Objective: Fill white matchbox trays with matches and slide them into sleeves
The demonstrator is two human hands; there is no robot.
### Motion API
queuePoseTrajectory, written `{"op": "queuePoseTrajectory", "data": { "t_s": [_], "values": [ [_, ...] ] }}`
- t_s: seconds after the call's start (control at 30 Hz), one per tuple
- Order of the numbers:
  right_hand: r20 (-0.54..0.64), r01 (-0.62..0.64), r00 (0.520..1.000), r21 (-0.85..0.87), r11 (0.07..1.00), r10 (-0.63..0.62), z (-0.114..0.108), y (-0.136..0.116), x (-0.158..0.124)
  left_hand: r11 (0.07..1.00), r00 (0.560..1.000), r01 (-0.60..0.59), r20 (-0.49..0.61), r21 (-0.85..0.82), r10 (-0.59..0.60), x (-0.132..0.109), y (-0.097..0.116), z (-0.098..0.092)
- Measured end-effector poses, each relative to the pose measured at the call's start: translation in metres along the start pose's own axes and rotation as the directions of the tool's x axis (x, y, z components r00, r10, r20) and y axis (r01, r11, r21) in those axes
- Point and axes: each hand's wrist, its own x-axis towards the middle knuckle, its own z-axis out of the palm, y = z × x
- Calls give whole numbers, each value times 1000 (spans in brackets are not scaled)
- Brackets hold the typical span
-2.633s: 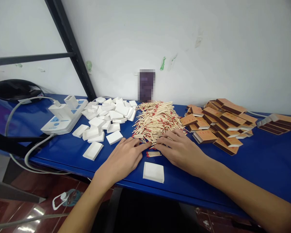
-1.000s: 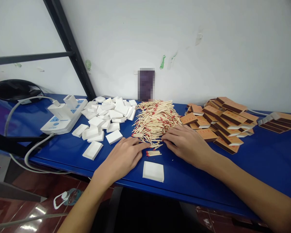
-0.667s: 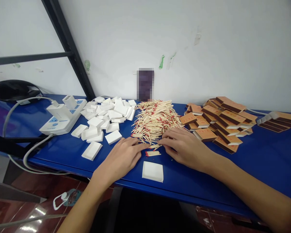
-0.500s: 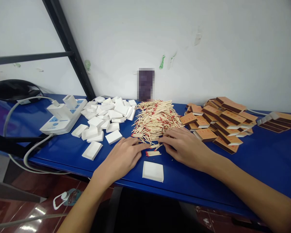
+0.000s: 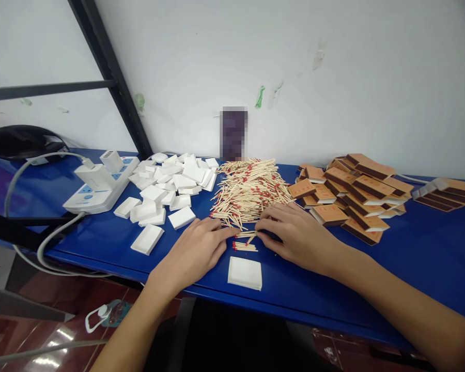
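Over a small row of red-headed matches [image 5: 245, 247] on the blue table, my left hand [image 5: 196, 250] rests with its index finger stretched out, its tip touching the head end of a few loose matches [image 5: 246, 234]. The thumb lies lower, apart from that finger. From the other side, my right hand [image 5: 294, 235] has thumb and index finger close together at the plain ends of these matches, pinching a slanted one. A large heap of matches [image 5: 251, 188] lies just behind both hands. An open white matchbox tray [image 5: 245, 272] sits in front of them.
Several white matchbox trays [image 5: 153, 194] are piled at left, beside a white power strip [image 5: 101, 191] with chargers and cables. Orange-brown matchbox sleeves [image 5: 356, 188] are stacked at right. A blurred dark upright object [image 5: 233, 133] leans against the wall. Black rack bars [image 5: 110, 77] stand at left.
My right fingertips have shifted slightly to the right. The loose matches between my hands lie straighter, and one now slants down toward the row. My left hand has hardly moved.
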Motion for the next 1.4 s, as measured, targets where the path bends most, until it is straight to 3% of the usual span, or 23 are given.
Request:
{"op": "queuePoseTrajectory", "data": {
  "t_s": [0.4, 0.63, 0.93, 1.4],
  "values": [
    [24, -45, 999, 61, 997, 44, 2, -1, -2, 1000, 1000, -2, -15, -10, 2, 1, -1, 1],
    [21, -4, 1000, 89, 996, 2, 1, -6, -1, 1000, 1000, -17, -13, -19, 17, 0, -1, 0],
    [-75, 40, 997, 133, 990, -31, 0, -12, 1, 1000, 1000, -29, -6, -3, 29, 0, -1, -1],
    [-56, 81, 996, 197, 977, -71, -3, -16, 1, 998, 998, -56, -38, -32, 55, 1, -2, 0]
  ]
}}
